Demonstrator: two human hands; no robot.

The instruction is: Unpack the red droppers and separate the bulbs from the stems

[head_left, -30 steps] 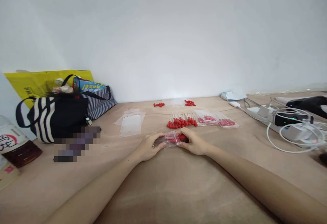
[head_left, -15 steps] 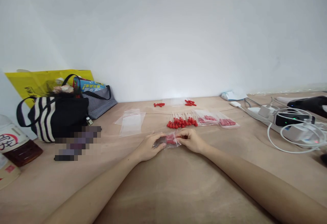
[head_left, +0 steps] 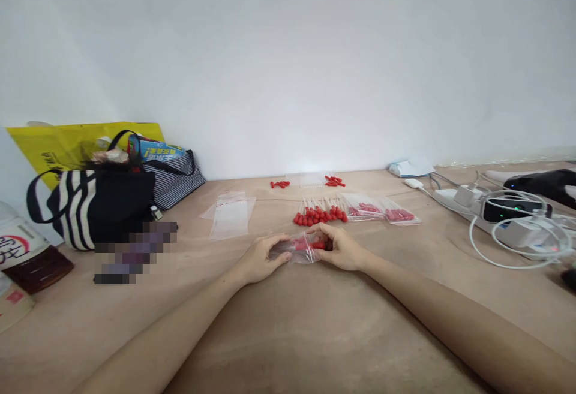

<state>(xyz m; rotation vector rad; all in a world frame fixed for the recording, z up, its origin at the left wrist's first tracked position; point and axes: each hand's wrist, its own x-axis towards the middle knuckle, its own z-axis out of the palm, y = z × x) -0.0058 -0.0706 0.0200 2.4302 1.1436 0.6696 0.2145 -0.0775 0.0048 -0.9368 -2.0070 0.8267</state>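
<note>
My left hand (head_left: 265, 257) grips the closed end of a small clear zip bag (head_left: 299, 255) between thumb and fingers, low over the table. My right hand (head_left: 341, 248) curls around the bag's mouth, its fingers on small red rubber bulbs (head_left: 320, 244). Some red shows inside the bag and some just past its zip line; how many pieces there are is hard to make out. Right behind my hands lies a row of droppers (head_left: 319, 213), thin clear tubes with red bulbs facing me.
Two filled bags (head_left: 400, 214) with red pieces lie to the right of the row. Flat plastic bags (head_left: 230, 214) are at left. Loose red bulbs (head_left: 279, 184) and clear tubes (head_left: 312, 180) sit by the wall. A black bag (head_left: 117, 205) and bottle (head_left: 36, 259) stand left, cables (head_left: 477, 244) right.
The red bulbs have shifted right, from inside the bag to its mouth and into my right hand. My right fingers have gone from a pinch at the zip to curling around them.
</note>
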